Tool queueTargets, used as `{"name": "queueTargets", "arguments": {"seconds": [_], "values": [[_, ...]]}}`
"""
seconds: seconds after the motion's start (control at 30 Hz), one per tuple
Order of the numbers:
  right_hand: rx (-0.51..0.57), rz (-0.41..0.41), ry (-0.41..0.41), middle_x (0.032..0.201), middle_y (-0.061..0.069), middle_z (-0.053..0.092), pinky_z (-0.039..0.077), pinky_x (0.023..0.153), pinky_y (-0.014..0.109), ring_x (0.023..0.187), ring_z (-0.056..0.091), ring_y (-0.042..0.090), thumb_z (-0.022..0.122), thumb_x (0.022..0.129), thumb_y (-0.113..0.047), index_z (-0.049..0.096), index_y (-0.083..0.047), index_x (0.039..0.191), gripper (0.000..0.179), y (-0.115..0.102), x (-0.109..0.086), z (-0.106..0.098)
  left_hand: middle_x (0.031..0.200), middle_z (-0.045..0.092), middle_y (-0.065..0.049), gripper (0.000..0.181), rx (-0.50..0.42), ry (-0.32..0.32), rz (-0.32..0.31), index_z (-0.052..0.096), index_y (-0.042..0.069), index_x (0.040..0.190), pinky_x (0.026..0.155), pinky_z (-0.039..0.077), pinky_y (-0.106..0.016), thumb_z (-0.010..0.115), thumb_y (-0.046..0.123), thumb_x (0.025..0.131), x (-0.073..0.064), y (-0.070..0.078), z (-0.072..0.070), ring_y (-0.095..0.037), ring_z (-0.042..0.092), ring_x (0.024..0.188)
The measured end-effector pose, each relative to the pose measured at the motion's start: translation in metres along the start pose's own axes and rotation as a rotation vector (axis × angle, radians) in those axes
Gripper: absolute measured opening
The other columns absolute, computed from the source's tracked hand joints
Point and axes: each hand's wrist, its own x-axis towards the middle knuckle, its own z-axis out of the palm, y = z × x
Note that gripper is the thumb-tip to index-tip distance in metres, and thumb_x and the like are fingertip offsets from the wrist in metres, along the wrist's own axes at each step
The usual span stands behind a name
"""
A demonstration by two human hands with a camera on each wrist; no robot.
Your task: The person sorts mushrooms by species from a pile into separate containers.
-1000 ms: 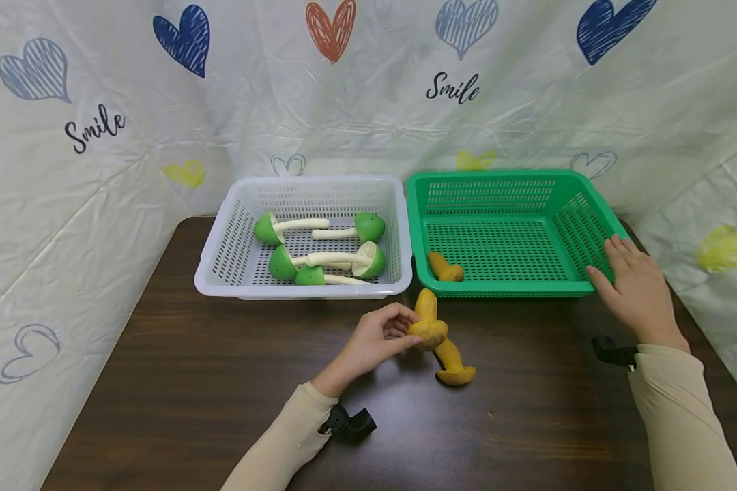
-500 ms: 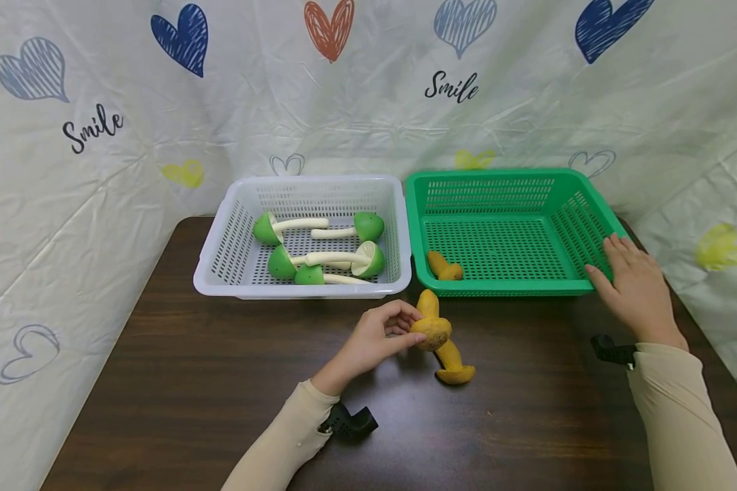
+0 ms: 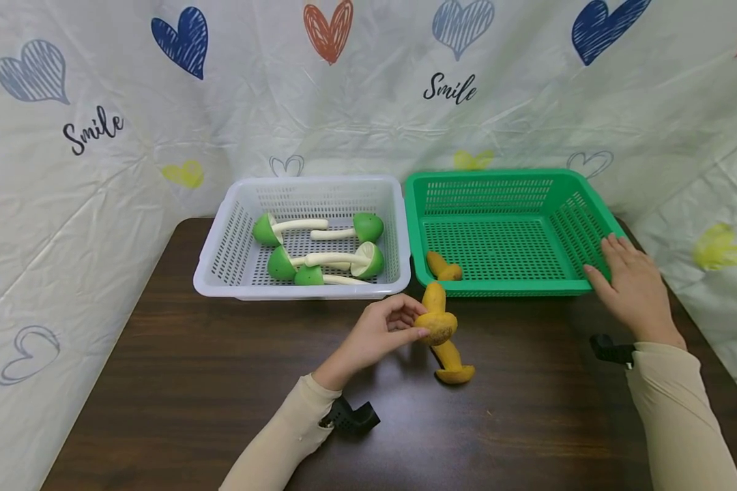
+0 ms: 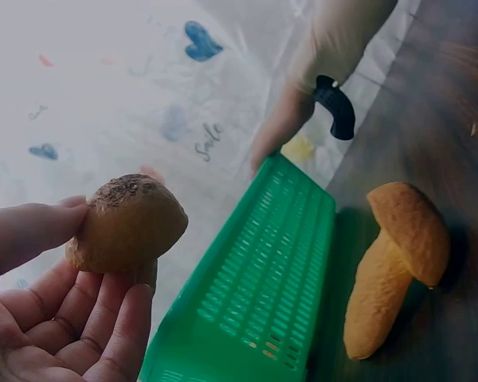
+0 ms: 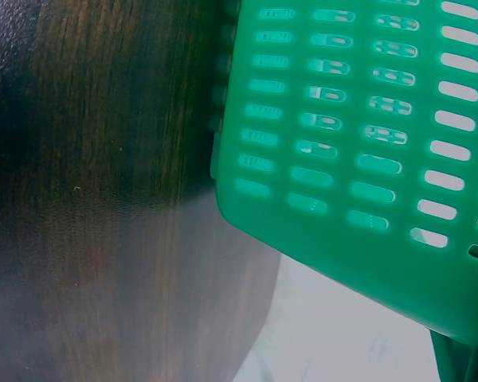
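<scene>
My left hand [image 3: 377, 334] pinches a yellow-brown mushroom [image 3: 437, 329] by its cap, thumb on one side and fingers on the other. Its stem points away toward the front rim of the green basket [image 3: 510, 290]; in the left wrist view a dark rough patch marks the cap. Just below the held one, a second yellow mushroom [image 3: 451, 367] lies on the table. Another yellow mushroom [image 3: 445, 267] lies in the green basket's front left corner. My right hand [image 3: 639, 293] rests with extended fingers on that basket's right rim; the right wrist view shows the basket's perforated side but no hand.
Left of the green basket, close beside it, stands a white basket [image 3: 307, 292] with several green-capped, white-stemmed mushrooms [image 3: 368, 227]. Both stand at the back of the dark wooden table [image 3: 190, 382]. A white sheet printed with hearts [image 3: 368, 109] hangs behind them.
My left hand has moved slightly right and toward the green basket with the mushroom, whose stem now overlaps the basket's front rim. The right hand stays on the rim.
</scene>
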Motion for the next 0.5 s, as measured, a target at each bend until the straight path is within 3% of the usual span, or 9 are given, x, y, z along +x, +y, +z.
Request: {"name": "queueTargets", "arguments": {"seconds": [0.5], "values": [[-0.007, -0.005, -0.001, 0.142, 0.036, 0.029, 0.011, 0.111, 0.054, 0.139, 0.017, 0.041, 0.036, 0.101, -0.034, 0.029, 0.017, 0.138, 0.064, -0.001, 0.0, 0.0, 0.101, 0.061, -0.016, 0.025, -0.045, 0.009, -0.005, 0.059, -0.007, 0.108, 0.079, 0.051, -0.025, 0.066, 0.001, 0.086, 0.028, 0.004, -0.003, -0.01, 0.058, 0.086]]}}
